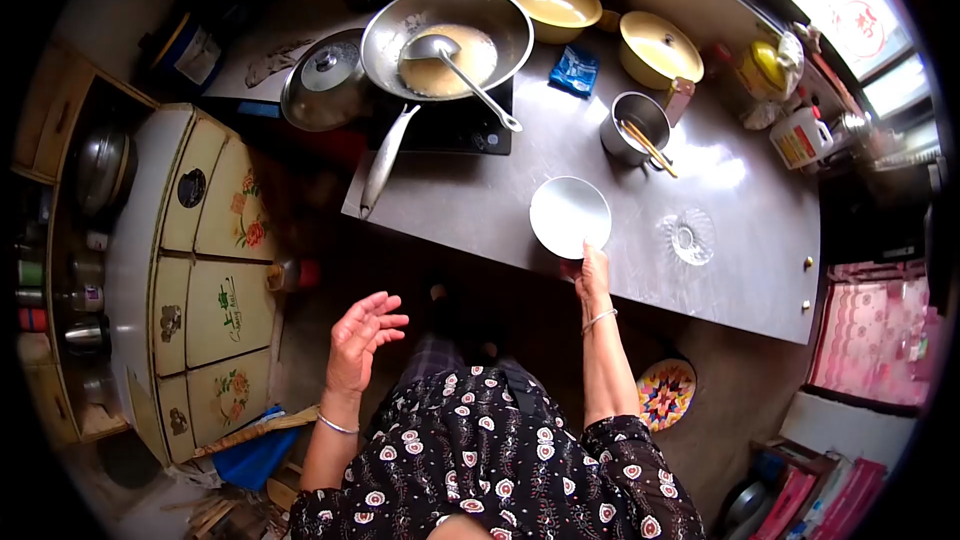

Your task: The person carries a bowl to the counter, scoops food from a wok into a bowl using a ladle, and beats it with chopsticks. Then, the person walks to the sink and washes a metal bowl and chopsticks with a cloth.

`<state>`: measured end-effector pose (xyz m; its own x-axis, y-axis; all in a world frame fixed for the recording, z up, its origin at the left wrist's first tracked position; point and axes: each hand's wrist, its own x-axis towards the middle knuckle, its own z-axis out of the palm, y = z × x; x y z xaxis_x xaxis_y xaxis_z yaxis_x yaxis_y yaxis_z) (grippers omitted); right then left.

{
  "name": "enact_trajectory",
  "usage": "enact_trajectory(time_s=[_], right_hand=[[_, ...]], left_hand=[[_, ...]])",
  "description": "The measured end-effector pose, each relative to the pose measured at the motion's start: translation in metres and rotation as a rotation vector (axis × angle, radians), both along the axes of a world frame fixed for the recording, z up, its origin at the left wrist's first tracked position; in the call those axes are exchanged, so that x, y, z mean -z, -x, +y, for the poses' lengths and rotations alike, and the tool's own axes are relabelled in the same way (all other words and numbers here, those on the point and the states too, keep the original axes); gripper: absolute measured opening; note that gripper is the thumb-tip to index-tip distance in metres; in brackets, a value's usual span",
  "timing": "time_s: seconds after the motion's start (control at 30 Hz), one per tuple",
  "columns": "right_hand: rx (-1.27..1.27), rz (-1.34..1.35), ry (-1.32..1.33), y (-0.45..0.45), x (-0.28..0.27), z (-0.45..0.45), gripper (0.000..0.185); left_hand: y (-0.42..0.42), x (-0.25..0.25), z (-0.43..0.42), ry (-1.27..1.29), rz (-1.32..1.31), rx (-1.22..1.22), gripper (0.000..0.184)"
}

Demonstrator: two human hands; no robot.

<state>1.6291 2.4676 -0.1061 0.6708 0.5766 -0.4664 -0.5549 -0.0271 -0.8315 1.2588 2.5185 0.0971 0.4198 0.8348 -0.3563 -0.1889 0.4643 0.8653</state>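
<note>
My right hand [592, 270] grips the rim of a white bowl [570, 216] over the counter's front edge, thumb on top. The bowl looks empty. My left hand [366, 336] hangs in the air left of my body, fingers apart, holding nothing. A wok [385, 50] with pale liquid sits on a black cooktop [490, 140], its long handle toward me. A metal ladle [465, 80] rests in the wok. Behind the bowl, to the right, stands a metal pot [622, 145] with wooden chopsticks [650, 148] in it.
A clear glass dish [688, 237] lies on the metal counter [740, 290]. Left of the wok is a glass lid [320, 90]. Two yellow lidded pots [553, 2] and a blue packet [573, 71] are at the back. A cabinet [190, 280] stands at the left.
</note>
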Motion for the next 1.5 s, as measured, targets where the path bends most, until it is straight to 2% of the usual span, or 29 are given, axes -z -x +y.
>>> enact_trajectory(time_s=[0.13,0.23,0.27,0.3,0.37,0.43,0.47,0.5,0.57,0.6,0.7,0.73,0.83,0.87,0.97,1.0,1.1,1.13,1.23,1.3,1.43,1.5], right_hand=[[-0.048,0.137,0.047,-0.015,-0.024,0.027,0.046],[-0.059,0.195,0.197,-0.021,-0.049,0.043,0.049],[-0.108,0.108,0.432,-0.024,-0.060,0.050,0.047],[-0.152,0.017,0.667,-0.023,-0.078,0.057,0.045],[-0.220,-0.274,0.761,-0.016,-0.112,0.069,0.035],[-0.157,-0.598,0.601,-0.005,-0.138,0.094,0.026],[-0.191,-0.842,0.510,0.006,-0.156,0.114,0.024],[-0.225,-1.087,0.412,0.021,-0.173,0.139,0.026],[-0.456,-1.544,0.431,0.048,-0.195,0.184,0.043],[-0.532,-1.585,0.554,0.063,-0.197,0.202,0.045],[-0.691,-1.637,0.801,0.078,-0.183,0.240,0.045],[-0.693,-1.630,0.772,0.076,-0.180,0.246,0.035],[-0.753,-1.600,0.805,0.067,-0.180,0.257,0.025],[-0.733,-1.642,0.739,0.061,-0.179,0.261,0.019],[-0.812,-1.726,0.590,0.043,-0.174,0.283,0.020],[-0.831,-1.718,0.659,0.040,-0.173,0.293,0.024],[-0.724,-1.717,0.718,0.034,-0.176,0.308,0.026],[-0.692,-1.744,0.659,0.030,-0.177,0.305,0.027],[-0.909,-1.782,0.608,0.008,-0.200,0.293,0.028],[-0.945,-1.848,0.616,-0.006,-0.223,0.281,0.033],[-0.867,-1.879,0.717,-0.015,-0.244,0.284,0.034],[-0.803,-1.869,0.719,-0.014,-0.239,0.301,0.028]], left_hand=[[-0.006,0.001,0.074,-0.055,-0.014,-0.011,0.046],[-0.012,-0.005,0.129,-0.092,-0.014,-0.034,0.043],[-0.012,-0.005,0.146,-0.089,-0.004,-0.052,0.043],[-0.012,-0.003,0.163,-0.085,0.006,-0.066,0.042],[-0.014,0.001,0.191,-0.083,0.030,-0.063,0.040],[-0.020,0.010,0.217,-0.069,0.060,-0.023,0.039],[-0.026,0.016,0.228,-0.040,0.082,0.022,0.038],[-0.032,0.024,0.238,-0.059,0.106,0.090,0.040],[-0.049,0.034,0.254,-0.009,0.081,0.213,0.043],[-0.055,0.041,0.260,0.018,0.121,0.287,0.044],[-0.077,0.039,0.271,0.144,-0.003,0.402,0.043],[-0.081,0.044,0.275,0.150,0.004,0.440,0.044],[-0.088,0.051,0.277,0.230,-0.021,0.435,0.046],[-0.092,0.049,0.275,0.259,-0.036,0.399,0.049],[-0.097,0.055,0.278,0.307,-0.093,0.413,0.049],[-0.101,0.055,0.281,0.302,-0.110,0.416,0.048],[-0.110,0.058,0.286,0.326,-0.179,0.410,0.048],[-0.114,0.059,0.288,0.341,-0.212,0.408,0.048],[-0.118,0.064,0.294,0.403,-0.306,0.415,0.048],[-0.120,0.068,0.298,0.466,-0.373,0.417,0.047],[-0.125,0.080,0.308,0.529,-0.432,0.383,0.039],[-0.128,0.083,0.313,0.504,-0.399,0.334,0.032]])
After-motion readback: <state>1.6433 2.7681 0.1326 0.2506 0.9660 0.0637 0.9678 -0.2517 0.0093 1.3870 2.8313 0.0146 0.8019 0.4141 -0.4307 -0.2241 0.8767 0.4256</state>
